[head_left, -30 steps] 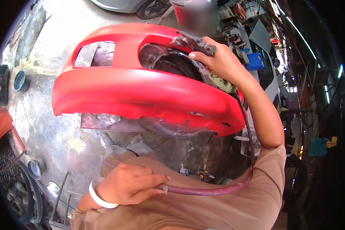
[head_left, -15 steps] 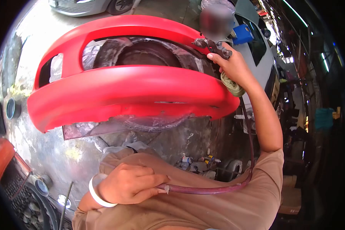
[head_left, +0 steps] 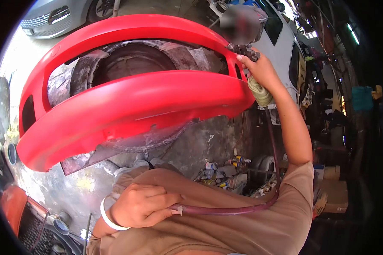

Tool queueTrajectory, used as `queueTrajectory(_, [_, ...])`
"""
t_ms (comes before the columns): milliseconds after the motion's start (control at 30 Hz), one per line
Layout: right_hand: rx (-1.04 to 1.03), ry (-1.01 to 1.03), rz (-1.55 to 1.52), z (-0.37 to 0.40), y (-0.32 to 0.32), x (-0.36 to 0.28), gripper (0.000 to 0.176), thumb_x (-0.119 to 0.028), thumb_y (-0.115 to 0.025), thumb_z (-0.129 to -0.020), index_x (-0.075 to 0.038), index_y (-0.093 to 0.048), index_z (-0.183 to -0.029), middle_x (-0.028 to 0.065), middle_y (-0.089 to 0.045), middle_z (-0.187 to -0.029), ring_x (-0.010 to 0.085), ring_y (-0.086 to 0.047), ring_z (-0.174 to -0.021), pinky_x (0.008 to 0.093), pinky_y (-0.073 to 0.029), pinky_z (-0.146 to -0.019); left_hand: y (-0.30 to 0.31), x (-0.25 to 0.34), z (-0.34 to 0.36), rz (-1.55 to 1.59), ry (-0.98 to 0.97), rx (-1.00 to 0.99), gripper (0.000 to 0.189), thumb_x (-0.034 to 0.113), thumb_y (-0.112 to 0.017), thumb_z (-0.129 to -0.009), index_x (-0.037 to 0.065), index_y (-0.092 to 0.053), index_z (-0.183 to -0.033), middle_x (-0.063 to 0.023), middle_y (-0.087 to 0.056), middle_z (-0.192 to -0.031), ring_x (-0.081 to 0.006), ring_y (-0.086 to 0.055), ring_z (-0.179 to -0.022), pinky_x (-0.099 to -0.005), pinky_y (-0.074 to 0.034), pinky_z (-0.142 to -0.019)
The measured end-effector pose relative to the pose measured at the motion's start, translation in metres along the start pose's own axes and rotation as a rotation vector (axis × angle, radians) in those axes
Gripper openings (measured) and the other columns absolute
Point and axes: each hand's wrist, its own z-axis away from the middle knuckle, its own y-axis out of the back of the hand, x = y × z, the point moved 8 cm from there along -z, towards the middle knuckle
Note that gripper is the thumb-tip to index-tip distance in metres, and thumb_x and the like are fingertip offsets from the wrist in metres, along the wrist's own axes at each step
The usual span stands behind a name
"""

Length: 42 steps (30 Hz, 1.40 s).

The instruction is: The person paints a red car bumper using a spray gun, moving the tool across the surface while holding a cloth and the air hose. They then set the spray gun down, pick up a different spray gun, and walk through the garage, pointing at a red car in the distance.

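A glossy red car bumper (head_left: 144, 95) spans the upper left of the head view, raised off the floor on a support that is partly hidden. At its right end, my right hand (head_left: 263, 70) is closed round a dark spray gun (head_left: 245, 52), whose head is close to the bumper's upper right corner. Below that hand, a folded greenish cloth (head_left: 259, 92) is wrapped about the gun's lower part or the hose. From there a dark red hose (head_left: 230, 210) loops down across my shirt. My left hand (head_left: 147, 205), with a white wristband, grips the hose near my waist.
A silver car (head_left: 51, 21) stands at the top left, and a white car (head_left: 285, 55) is beyond my right hand. Bottles and cans (head_left: 227, 172) litter the floor right of my feet. An orange car part (head_left: 13, 208) is at lower left; cardboard boxes (head_left: 332, 193) are at right.
The view has turned, so the bumper appears farther left and more tilted. My right hand and the spray gun sit slightly farther right along its end. My left hand keeps its hold on the hose.
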Motion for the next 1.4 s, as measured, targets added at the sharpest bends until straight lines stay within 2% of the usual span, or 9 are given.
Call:
queueTrajectory(233, [-0.034,-0.196,0.044,0.005,0.012,0.065,0.037,-0.037,-0.074,-0.099,0.0,-0.07,-0.102,0.0058,-0.07,-0.08,0.0137,-0.063,-0.056,0.031,-0.052,-0.053,0.007,-0.009,0.001,0.057,0.003,-0.042,0.032,0.013,-0.08,-0.086,0.003,-0.076,-0.116,-0.0071,-0.059,-0.074,-0.0253,-0.061,-0.061,-0.0385,-0.051,-0.058])
queueTrajectory(333, [-0.069,-0.266,0.037,0.019,0.021,0.081,0.038,-0.037,-0.074,-0.098,0.0,-0.072,-0.096,0.0061,-0.07,-0.075,0.0194,-0.065,-0.061,0.0374,-0.053,-0.063,0.016,-0.012,0.007,0.087,0.001,-0.06,0.032,0.013,-0.08,-0.086,0.003,-0.076,-0.116,-0.0069,-0.058,-0.073,-0.0254,-0.06,-0.059,-0.0384,-0.05,-0.057])
queueTrajectory(433, [0.007,-0.308,0.012,0.034,0.04,0.079,0.039,-0.038,-0.074,-0.098,0.001,-0.072,-0.097,0.0058,-0.069,-0.074,0.0186,-0.066,-0.061,0.036,-0.053,-0.061,0.024,-0.013,0.014,0.113,0.003,-0.048,0.03,0.013,-0.081,-0.086,0.004,-0.077,-0.115,-0.007,-0.058,-0.071,-0.0251,-0.06,-0.059,-0.0383,-0.049,-0.056])
queueTrajectory(667, [0.073,-0.243,-0.085,-0.011,0.057,0.086,0.037,-0.037,-0.074,-0.099,-0.002,-0.073,-0.107,0.0046,-0.067,-0.073,0.016,-0.063,-0.058,0.0322,-0.053,-0.055,0.039,0.0,0.027,0.115,0.095,-0.061,0.025,0.013,-0.081,-0.088,0.004,-0.077,-0.111,-0.0095,-0.061,-0.071,-0.0254,-0.062,-0.058,-0.0375,-0.048,-0.054])
queueTrajectory(867, [0.039,-0.113,-0.174,-0.054,0.034,0.047,0.047,-0.047,-0.073,-0.098,-0.002,-0.074,-0.111,0.006,-0.069,-0.072,0.015,-0.064,-0.057,0.0324,-0.053,-0.056,0.049,0.005,0.049,0.113,0.148,0.046,0.025,0.014,-0.081,-0.088,0.003,-0.078,-0.11,-0.0099,-0.062,-0.069,-0.0252,-0.062,-0.057,-0.0364,-0.047,-0.053])
queueTrajectory(1133, [-0.094,0.039,-0.226,-0.038,-0.013,-0.132,0.052,-0.055,-0.071,-0.098,-0.006,-0.069,-0.117,0.0069,-0.071,-0.077,0.0127,-0.063,-0.055,0.0281,-0.052,-0.053,0.079,0.025,0.101,0.027,0.117,0.146,0.024,0.01,-0.08,-0.085,0.003,-0.079,-0.108,-0.009,-0.062,-0.068,-0.0244,-0.06,-0.055,-0.0364,-0.045,-0.051])
queueTrajectory(1167, [-0.111,0.061,-0.193,-0.032,-0.018,-0.159,0.056,-0.058,-0.067,-0.099,-0.007,-0.075,-0.121,0.0065,-0.072,-0.076,0.0123,-0.065,-0.057,0.0286,-0.054,-0.057,0.085,0.029,0.11,0.015,0.099,0.176,0.024,0.01,-0.079,-0.085,0.003,-0.079,-0.108,-0.0089,-0.062,-0.069,-0.0242,-0.06,-0.054,-0.0365,-0.045,-0.051])
queueTrajectory(1267, [-0.205,0.177,-0.189,-0.024,-0.045,-0.231,0.054,-0.056,-0.067,-0.099,-0.007,-0.075,-0.119,0.0058,-0.071,-0.075,0.0126,-0.064,-0.056,0.0287,-0.053,-0.056,0.097,0.04,0.137,-0.021,0.077,0.246,0.025,0.012,-0.075,-0.081,0.0,-0.078,-0.103,-0.0096,-0.06,-0.065,-0.024,-0.056,-0.05,-0.0359,-0.043,-0.047])
queueTrajectory(1400, [-0.266,0.269,-0.134,-0.012,-0.096,-0.326,0.052,-0.056,-0.069,-0.099,-0.005,-0.072,-0.103,0.0045,-0.068,-0.072,0.0122,-0.06,-0.051,0.0275,-0.051,-0.052,0.111,0.056,0.175,-0.038,0.037,0.374,0.028,0.006,-0.069,-0.074,0.0,-0.079,-0.1,-0.01,-0.06,-0.065,-0.0245,-0.055,-0.049,-0.0361,-0.043,-0.047])
